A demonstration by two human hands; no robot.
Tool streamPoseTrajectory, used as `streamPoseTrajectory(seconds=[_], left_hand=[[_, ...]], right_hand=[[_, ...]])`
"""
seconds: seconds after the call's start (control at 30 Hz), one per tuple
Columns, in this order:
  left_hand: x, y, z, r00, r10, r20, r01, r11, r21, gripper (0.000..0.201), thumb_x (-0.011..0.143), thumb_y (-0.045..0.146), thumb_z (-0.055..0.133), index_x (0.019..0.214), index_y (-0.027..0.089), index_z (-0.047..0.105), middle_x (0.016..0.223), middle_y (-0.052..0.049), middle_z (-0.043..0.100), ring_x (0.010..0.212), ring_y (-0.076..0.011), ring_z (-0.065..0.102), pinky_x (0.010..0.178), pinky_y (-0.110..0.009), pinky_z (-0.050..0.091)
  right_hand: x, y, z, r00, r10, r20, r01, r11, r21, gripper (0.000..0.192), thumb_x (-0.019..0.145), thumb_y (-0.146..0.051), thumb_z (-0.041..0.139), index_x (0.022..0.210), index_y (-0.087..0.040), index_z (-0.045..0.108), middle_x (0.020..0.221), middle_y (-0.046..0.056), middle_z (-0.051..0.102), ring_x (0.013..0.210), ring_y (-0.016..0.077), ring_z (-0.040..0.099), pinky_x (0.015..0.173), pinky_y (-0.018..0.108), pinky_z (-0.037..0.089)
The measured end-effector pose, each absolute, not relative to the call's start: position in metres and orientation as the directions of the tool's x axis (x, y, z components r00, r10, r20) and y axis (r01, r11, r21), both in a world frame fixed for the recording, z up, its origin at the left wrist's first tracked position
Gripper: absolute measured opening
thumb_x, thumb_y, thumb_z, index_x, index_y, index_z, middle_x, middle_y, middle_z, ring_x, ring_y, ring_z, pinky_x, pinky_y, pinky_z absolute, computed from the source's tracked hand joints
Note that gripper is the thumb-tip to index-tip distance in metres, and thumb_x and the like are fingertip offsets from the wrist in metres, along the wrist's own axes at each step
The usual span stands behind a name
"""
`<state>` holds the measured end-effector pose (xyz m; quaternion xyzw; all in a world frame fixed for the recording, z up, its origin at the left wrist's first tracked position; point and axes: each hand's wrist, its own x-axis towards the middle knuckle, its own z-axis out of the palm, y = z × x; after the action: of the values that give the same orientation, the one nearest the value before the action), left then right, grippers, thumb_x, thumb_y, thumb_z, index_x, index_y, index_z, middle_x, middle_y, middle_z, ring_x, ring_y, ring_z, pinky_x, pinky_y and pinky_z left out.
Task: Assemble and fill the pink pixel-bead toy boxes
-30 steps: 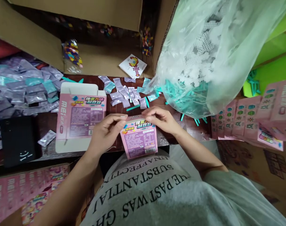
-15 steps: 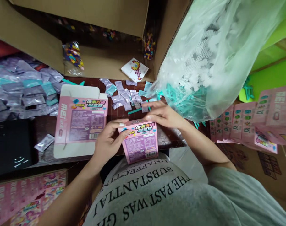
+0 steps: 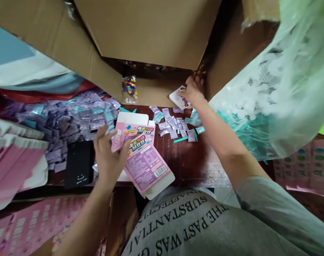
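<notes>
My left hand (image 3: 108,154) is raised over the left of the table, fingers apart and curved, the thumb close to a pink printed box (image 3: 148,167). This box lies tilted at the table's front edge with a white flap at its lower end. It partly covers a second, flat pink box (image 3: 135,122). My right hand (image 3: 194,90) reaches into the cardboard carton, fingers spread, thumb on a stack of white cards (image 3: 178,99) printed with a pixel picture. Just beyond its fingertips is a bag of coloured beads (image 3: 199,71).
Small lilac and turquoise sachets (image 3: 172,124) lie mid-table, with a larger heap (image 3: 82,117) to the left. A black phone-like slab (image 3: 79,165) lies near the front edge. The carton (image 3: 156,32) stands behind; a clear bag of white pieces (image 3: 266,81) is at right.
The pink box has left my hands and now lies over the flat one. My right hand has gone forward into the carton to the cards; my left hand has moved left. The view has shifted.
</notes>
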<state>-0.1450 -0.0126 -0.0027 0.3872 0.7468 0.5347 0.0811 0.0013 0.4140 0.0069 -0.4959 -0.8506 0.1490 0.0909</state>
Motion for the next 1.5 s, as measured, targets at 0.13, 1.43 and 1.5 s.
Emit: streamPoseTrajectory(seconds=[0.13,1.43,1.5], left_hand=[[-0.209,0.104,0.018,-0.529,0.771,0.355,0.622,0.069,0.78,0.058,0.085,0.031,0.1,0.134,0.021,0.07,0.164,-0.016,0.059,0.167,-0.0408,0.043,0.146,-0.063,0.024],[-0.042,0.121,0.035,-0.429,0.902,0.054,0.043,-0.039,0.998,0.096,0.065,0.043,0.105,0.154,0.043,0.066,0.162,-0.005,0.069,0.152,-0.0359,0.065,0.131,-0.058,0.052],[-0.079,0.092,0.023,-0.139,0.979,0.149,0.389,-0.084,0.917,0.129,0.05,0.049,0.107,0.167,0.054,0.052,0.182,-0.002,0.048,0.167,-0.0459,0.046,0.139,-0.069,0.036]], right_hand=[[-0.002,0.411,0.013,-0.477,0.879,0.015,0.827,0.455,-0.33,0.064,0.091,-0.031,0.089,0.144,-0.006,0.063,0.16,0.028,0.056,0.162,0.0452,0.043,0.136,0.064,0.035],[0.193,0.278,0.07,-0.845,0.525,-0.101,0.188,0.114,-0.976,0.051,0.087,-0.061,0.093,0.112,-0.02,0.077,0.11,0.005,0.083,0.097,0.0197,0.076,0.089,0.034,0.066],[0.229,0.316,0.082,-0.759,0.645,-0.083,0.166,0.069,-0.984,0.049,0.09,-0.059,0.09,0.117,-0.019,0.078,0.115,0.008,0.084,0.098,0.02,0.078,0.088,0.036,0.069]])
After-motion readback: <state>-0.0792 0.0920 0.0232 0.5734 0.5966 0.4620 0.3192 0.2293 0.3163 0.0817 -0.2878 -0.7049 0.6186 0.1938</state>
